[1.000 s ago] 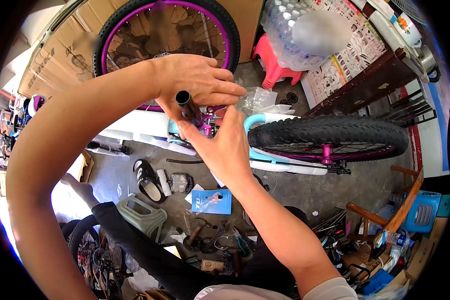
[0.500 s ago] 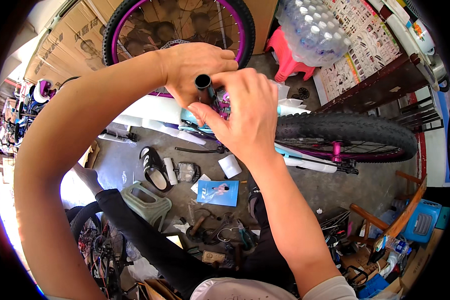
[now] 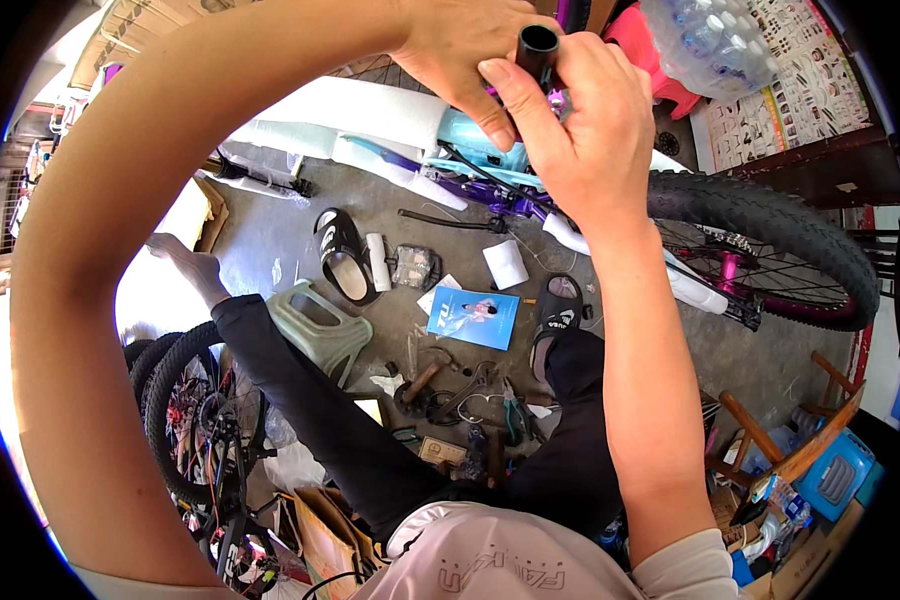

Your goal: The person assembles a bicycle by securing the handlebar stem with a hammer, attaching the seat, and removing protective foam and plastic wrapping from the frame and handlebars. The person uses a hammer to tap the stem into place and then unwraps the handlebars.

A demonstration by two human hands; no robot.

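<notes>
A hollow black seat post (image 3: pixel 538 42) stands up from a bicycle frame (image 3: pixel 480 140), with a bit of shiny purple metal showing beside it. My right hand (image 3: pixel 605 120) curls round the post from the right, its thumb pressed along the near side. On the left, my left hand (image 3: pixel 470 55) reaches in with a bent wrist and closes round the frame just below the post top. Its fingertips are partly hidden by the post and my right hand. White foam wrap (image 3: pixel 370 110) covers much of the frame's tubes.
A knobbly-tyred wheel (image 3: pixel 770 240) lies to the right. Slippers (image 3: pixel 345 255), a blue booklet (image 3: pixel 473 318), a green plastic stool (image 3: pixel 320 325) and pliers (image 3: pixel 513 410) are on the floor. Bottled water (image 3: pixel 710 45) sits on a red stool (image 3: pixel 638 45); more bicycles (image 3: pixel 205 420) stand left.
The view has shifted, so the bicycle and both hands appear higher and further right. My right thumb has come up against the seat post; both hands stay at it.
</notes>
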